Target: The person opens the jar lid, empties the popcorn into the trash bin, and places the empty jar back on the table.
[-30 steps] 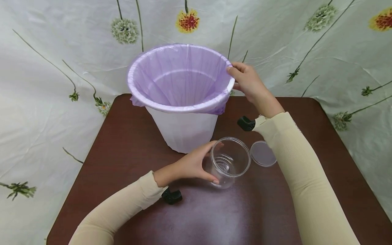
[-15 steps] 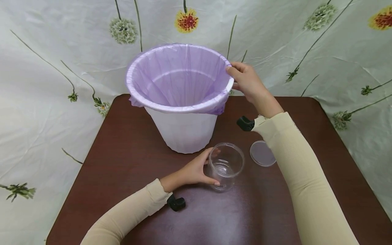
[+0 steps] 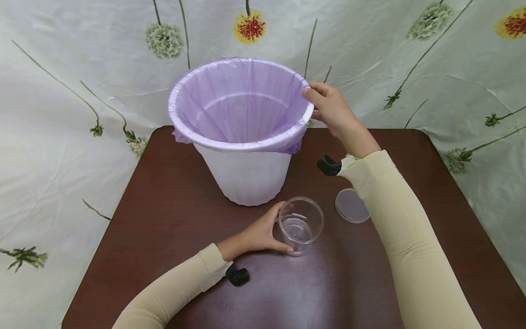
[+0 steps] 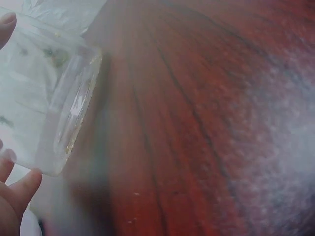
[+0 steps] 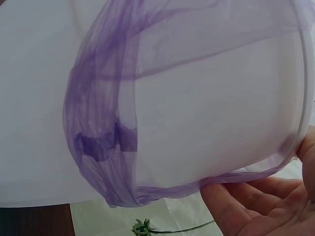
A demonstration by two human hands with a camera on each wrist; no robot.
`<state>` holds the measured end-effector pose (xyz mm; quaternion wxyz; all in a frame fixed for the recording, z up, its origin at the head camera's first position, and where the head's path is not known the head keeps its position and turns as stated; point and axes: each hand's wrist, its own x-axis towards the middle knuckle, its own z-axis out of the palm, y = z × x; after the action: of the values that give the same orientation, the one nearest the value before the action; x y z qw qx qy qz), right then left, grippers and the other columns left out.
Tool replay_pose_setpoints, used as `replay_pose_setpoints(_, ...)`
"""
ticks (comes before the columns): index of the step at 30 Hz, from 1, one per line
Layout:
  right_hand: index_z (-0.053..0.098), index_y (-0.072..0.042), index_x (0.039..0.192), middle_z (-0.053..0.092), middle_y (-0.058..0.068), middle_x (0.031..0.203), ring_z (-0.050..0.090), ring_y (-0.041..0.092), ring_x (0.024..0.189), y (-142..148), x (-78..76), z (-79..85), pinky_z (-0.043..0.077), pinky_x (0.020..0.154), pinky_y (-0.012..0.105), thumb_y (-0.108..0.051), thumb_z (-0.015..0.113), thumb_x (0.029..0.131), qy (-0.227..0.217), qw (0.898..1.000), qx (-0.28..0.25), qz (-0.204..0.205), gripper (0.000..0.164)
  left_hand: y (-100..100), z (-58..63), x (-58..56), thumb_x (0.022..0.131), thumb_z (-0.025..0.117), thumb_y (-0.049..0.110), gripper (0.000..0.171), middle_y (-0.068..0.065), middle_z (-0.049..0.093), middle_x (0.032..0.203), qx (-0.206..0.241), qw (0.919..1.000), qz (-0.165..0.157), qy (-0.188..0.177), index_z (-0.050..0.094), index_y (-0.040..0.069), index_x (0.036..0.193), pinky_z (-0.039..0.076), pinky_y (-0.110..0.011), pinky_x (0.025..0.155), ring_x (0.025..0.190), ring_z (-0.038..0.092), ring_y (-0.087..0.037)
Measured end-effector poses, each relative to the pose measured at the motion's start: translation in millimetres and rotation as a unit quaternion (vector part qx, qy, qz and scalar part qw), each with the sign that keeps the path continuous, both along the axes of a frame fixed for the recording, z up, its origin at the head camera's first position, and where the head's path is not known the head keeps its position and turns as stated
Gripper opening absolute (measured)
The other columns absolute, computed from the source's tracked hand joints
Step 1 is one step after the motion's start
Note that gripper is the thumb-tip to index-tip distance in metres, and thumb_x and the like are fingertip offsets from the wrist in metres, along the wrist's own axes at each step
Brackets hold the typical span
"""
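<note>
A white bin (image 3: 246, 176) lined with a purple plastic bag (image 3: 242, 109) stands towards the back of the table. My right hand (image 3: 330, 107) grips the bin's right rim, thumb on top; in the right wrist view its fingers (image 5: 256, 196) lie under the bag's folded edge. In front of the bin, my left hand (image 3: 263, 233) holds a clear plastic jar (image 3: 302, 224) by its side, thumb and fingers around it. The jar's mouth faces up, and nothing shows inside it. The left wrist view catches the jar's base (image 4: 78, 108) just by the tabletop; whether it touches is unclear.
A clear round lid (image 3: 352, 206) lies on the table right of the jar, partly behind my right sleeve (image 3: 394, 219). The dark brown table (image 3: 164, 201) backs onto a floral cloth (image 3: 370, 55). Each wrist carries a small black camera mount (image 3: 237, 275).
My left hand has brought the jar down and slightly left, towards the tabletop. The right hand stays on the bin's rim.
</note>
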<state>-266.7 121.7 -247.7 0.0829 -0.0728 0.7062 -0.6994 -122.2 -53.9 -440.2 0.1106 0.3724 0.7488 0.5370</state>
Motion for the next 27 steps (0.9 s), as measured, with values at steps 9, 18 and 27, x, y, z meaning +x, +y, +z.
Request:
replay_pose_setpoints(9,0.046,-0.005,0.116,0.048,0.011,0.106,0.053,0.019,0.086,-1.3,0.1,-0.5,0.044,0.072,0.027,-0.023,0.048,0.083,0.004,1.000,0.009,-0.004,0.038,-1.0,-26.4,-6.2,0.043,0.074,0.048,0.117,-0.007,0.020,0.130,-0.067,0.9956,0.037,0.053,0.004,0.015,0.131,0.022,-0.035,0.094,0.118,0.021,-0.015)
replay_pose_setpoints(18,0.047,-0.005,0.114,0.047,0.010,0.108,0.048,0.021,0.095,7.2,6.0,-5.7,0.041,0.078,0.028,-0.037,0.044,0.082,0.032,0.999,0.010,-0.013,0.045,-6.7,-11.5,-8.0,0.044,0.071,0.054,0.123,0.008,-0.002,0.137,-0.127,0.9847,0.055,0.106,-0.005,0.017,0.133,0.014,-0.039,0.096,0.123,0.002,-0.010)
replay_pose_setpoints(27,0.032,-0.017,0.128,0.029,-0.004,0.130,0.023,0.004,0.116,30.5,25.9,-15.8,0.020,0.094,0.025,-0.036,0.034,0.087,0.203,0.958,0.204,-0.005,0.045,-10.2,27.3,-7.4,0.056,0.050,0.069,0.113,-0.002,-0.008,0.137,-0.204,0.9412,0.050,0.265,-0.004,0.006,0.132,0.005,-0.031,0.098,0.124,0.000,-0.019)
